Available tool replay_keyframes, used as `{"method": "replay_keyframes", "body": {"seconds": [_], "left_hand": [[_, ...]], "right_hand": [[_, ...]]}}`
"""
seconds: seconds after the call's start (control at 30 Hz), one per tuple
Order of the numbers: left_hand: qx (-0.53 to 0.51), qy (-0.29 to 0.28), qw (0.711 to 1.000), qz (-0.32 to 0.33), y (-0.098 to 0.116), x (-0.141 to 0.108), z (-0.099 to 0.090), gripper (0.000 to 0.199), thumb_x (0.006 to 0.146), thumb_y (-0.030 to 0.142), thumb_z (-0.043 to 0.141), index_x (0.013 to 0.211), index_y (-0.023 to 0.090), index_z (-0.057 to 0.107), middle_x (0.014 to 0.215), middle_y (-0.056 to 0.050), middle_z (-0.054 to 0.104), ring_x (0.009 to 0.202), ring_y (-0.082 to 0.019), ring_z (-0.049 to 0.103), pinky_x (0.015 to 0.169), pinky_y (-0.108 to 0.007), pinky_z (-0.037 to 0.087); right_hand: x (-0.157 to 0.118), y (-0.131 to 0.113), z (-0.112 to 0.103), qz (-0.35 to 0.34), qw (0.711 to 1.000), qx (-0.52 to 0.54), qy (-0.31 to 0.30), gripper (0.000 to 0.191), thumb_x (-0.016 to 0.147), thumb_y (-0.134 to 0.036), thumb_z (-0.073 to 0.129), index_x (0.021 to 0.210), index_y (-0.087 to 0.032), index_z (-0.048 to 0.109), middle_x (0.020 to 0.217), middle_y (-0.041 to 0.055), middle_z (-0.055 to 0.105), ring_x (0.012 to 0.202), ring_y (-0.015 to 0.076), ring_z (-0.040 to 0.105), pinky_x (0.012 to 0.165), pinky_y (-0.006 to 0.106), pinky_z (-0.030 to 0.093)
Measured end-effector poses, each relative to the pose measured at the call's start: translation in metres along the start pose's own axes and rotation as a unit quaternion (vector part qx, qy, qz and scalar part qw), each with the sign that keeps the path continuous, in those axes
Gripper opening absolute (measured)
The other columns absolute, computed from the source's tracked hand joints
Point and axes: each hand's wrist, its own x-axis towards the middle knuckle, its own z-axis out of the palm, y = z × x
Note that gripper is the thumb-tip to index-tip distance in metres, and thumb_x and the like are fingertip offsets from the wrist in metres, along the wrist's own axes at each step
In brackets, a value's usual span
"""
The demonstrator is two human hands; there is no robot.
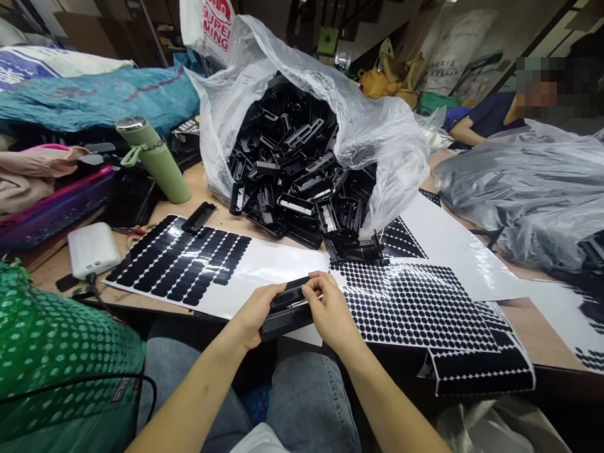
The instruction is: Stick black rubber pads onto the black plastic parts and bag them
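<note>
Black ribbed plastic housing (pixel 285 321) over the lap (pixel 311 396), clasped in left hand (pixel 257 311), pinched at right end by right hand (pixel 329 307). At right, white sheet of black dots (pixel 410 305); beyond, translucent plastic bag (pixel 368 129) of black parts (pixel 295 163).

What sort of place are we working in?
Probably a small assembly workshop: black plastic parts lie heaped in an open, translucent plastic bag, a glossy white sheet of round black dots lies nearby, and the left hand grips a black, slotted plastic piece.
</note>
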Motion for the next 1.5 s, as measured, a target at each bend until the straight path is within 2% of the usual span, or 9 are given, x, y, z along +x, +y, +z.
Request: {"method": "replay_keyframes", "body": {"seconds": [0.17,0.3,0.4,0.67,0.87,1.1,1.2,1.33,1.5], "left_hand": [[-0.003,0.008,1.000,0.009,-0.002,0.001,0.003,0.020,0.069,0.031,0.059,0.075,0.012,0.062,0.065,-0.004,0.063,0.059,-0.015,0.059,0.054,-0.023,0.046],[-0.027,0.039,0.999,-0.006,0.000,0.005,-0.006,0.021,0.069,0.030,0.058,0.077,0.012,0.063,0.063,-0.004,0.064,0.057,-0.015,0.060,0.054,-0.025,0.048],[-0.049,0.104,0.993,0.004,0.007,0.007,-0.018,0.018,0.070,0.028,0.057,0.074,0.012,0.062,0.060,-0.004,0.064,0.053,-0.015,0.059,0.051,-0.025,0.049],[-0.082,0.133,0.988,-0.009,0.017,0.003,-0.020,0.017,0.072,0.023,0.053,0.065,0.011,0.062,0.054,-0.004,0.062,0.047,-0.015,0.059,0.046,-0.024,0.050],[-0.149,0.276,0.939,0.144,0.029,-0.001,-0.056,0.014,0.072,0.021,0.053,0.063,0.012,0.059,0.051,-0.002,0.061,0.044,-0.013,0.057,0.045,-0.023,0.051],[-0.232,0.385,0.860,0.242,0.030,-0.027,-0.111,0.015,0.076,0.018,0.046,0.072,0.014,0.060,0.058,0.000,0.063,0.050,-0.012,0.058,0.056,-0.025,0.054],[-0.237,0.390,0.856,0.243,0.023,-0.034,-0.127,0.015,0.077,0.018,0.045,0.074,0.015,0.059,0.058,0.001,0.062,0.051,-0.012,0.058,0.059,-0.025,0.054],[-0.237,0.384,0.863,0.225,0.016,-0.034,-0.138,0.014,0.076,0.021,0.047,0.073,0.015,0.060,0.058,0.000,0.062,0.055,-0.013,0.060,0.059,-0.025,0.053],[-0.258,0.365,0.872,0.199,0.011,-0.028,-0.139,0.013,0.075,0.020,0.049,0.071,0.014,0.060,0.057,0.000,0.063,0.054,-0.013,0.060,0.056,-0.024,0.053]], "right_hand": [[-0.001,0.003,0.002,-0.025,1.000,-0.009,0.010,0.014,0.080,-0.028,0.046,0.070,-0.019,0.050,0.104,0.0080,0.049,0.091,0.0187,0.049,0.078,0.034,0.041],[0.002,0.022,-0.013,-0.015,0.994,-0.031,0.108,0.023,0.077,-0.036,0.052,0.093,-0.020,0.047,0.109,0.0088,0.046,0.084,0.0169,0.050,0.074,0.033,0.042],[0.011,0.045,-0.035,0.037,0.983,-0.094,0.154,0.020,0.080,-0.037,0.044,0.090,-0.020,0.048,0.094,0.0076,0.052,0.076,0.0176,0.050,0.068,0.033,0.041],[0.036,0.063,-0.047,0.067,0.977,-0.192,0.063,0.012,0.078,-0.028,0.043,0.075,-0.019,0.051,0.083,0.0056,0.057,0.072,0.0179,0.053,0.068,0.032,0.040],[0.041,0.039,0.002,0.001,0.986,-0.165,-0.029,0.010,0.078,-0.025,0.045,0.079,-0.019,0.053,0.086,0.0061,0.059,0.076,0.0176,0.054,0.070,0.030,0.041],[0.114,-0.003,0.115,0.004,0.986,-0.160,-0.045,0.020,0.078,-0.023,0.050,0.094,-0.012,0.053,0.100,0.0156,0.057,0.094,0.0234,0.054,0.079,0.033,0.039],[0.135,-0.019,0.153,0.053,0.983,-0.172,-0.016,0.030,0.078,-0.025,0.051,0.101,-0.005,0.050,0.108,0.0250,0.051,0.101,0.0302,0.050,0.079,0.038,0.037],[0.147,-0.029,0.177,0.114,0.976,-0.184,0.022,0.030,0.080,-0.014,0.043,0.107,-0.001,0.047,0.111,0.0293,0.047,0.105,0.0329,0.047,0.077,0.042,0.037],[0.149,-0.024,0.180,0.116,0.979,-0.167,0.033,0.025,0.077,-0.010,0.045,0.100,-0.005,0.052,0.104,0.0246,0.053,0.098,0.0288,0.052,0.076,0.038,0.038]]}}
